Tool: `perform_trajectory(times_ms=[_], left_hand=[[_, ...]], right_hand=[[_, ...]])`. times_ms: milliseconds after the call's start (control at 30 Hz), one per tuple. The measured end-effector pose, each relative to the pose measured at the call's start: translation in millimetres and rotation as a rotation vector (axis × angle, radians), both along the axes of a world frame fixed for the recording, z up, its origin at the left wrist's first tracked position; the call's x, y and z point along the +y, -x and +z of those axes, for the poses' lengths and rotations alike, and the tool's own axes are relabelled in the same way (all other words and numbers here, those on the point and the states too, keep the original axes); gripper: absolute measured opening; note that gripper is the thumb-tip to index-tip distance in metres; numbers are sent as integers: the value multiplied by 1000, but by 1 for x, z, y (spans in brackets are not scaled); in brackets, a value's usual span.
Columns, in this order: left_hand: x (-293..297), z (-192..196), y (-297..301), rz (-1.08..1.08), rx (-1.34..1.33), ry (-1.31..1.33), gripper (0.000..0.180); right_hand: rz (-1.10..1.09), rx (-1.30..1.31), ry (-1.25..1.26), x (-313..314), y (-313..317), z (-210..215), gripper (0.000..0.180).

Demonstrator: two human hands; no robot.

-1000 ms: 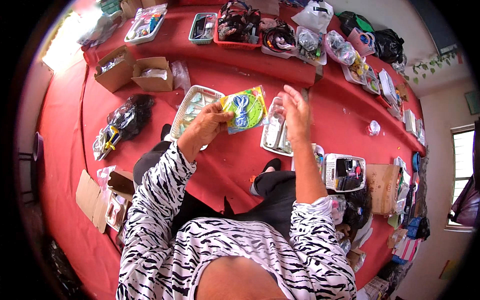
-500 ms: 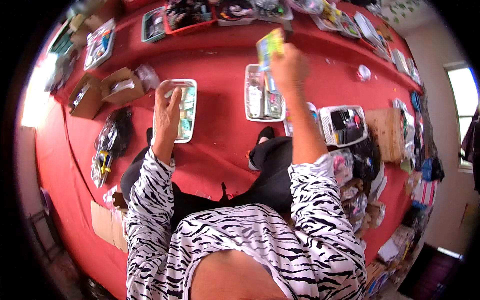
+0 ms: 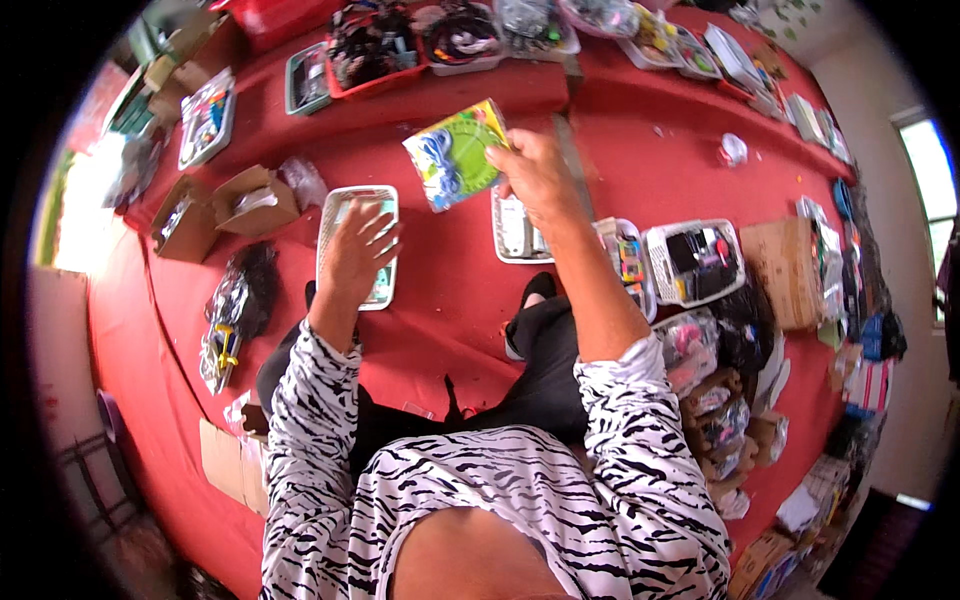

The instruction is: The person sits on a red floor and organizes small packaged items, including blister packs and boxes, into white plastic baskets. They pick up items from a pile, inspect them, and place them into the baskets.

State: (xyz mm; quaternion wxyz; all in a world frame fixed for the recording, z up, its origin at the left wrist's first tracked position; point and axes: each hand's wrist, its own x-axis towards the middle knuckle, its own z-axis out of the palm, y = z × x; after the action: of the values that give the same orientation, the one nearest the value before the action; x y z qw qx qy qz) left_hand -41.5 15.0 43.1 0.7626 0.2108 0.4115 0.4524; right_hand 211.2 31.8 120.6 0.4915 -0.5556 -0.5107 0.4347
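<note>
My right hand [image 3: 535,178] pinches the edge of a flat packet [image 3: 465,150] in front of me. Through its shiny wrap show a green disc, a bundle of blue and white cord and a yellow card. Below that hand is a white basket [image 3: 523,258] of packaged goods, partly covered by my wrist. My left hand [image 3: 355,252] hovers over another white basket [image 3: 388,205], its fingers spread and nothing in them. Pale green items show in that basket, though the hand hides much of it.
To the right stand a white basket of black items [image 3: 695,262] and a cardboard box [image 3: 778,272]. On the left are small open cartons [image 3: 255,197] and a black plastic bag [image 3: 245,290]. Filled trays, one of them red [image 3: 378,85], line the raised red ledge at the back.
My right hand has swung the packet leftward and turned its front into view. The left hand stays over its basket, its fingers now more spread. The whole view has shifted slightly.
</note>
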Motion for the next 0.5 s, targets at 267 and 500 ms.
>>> perform_trajectory(times_ms=[267,500], left_hand=[[-14,44,-14,-233,273,-247,36],[-22,34,-10,-123,29,-132,25]], right_hand=[[341,-196,74,-5,24,0,19],[-181,159,113,6,13,20,19]])
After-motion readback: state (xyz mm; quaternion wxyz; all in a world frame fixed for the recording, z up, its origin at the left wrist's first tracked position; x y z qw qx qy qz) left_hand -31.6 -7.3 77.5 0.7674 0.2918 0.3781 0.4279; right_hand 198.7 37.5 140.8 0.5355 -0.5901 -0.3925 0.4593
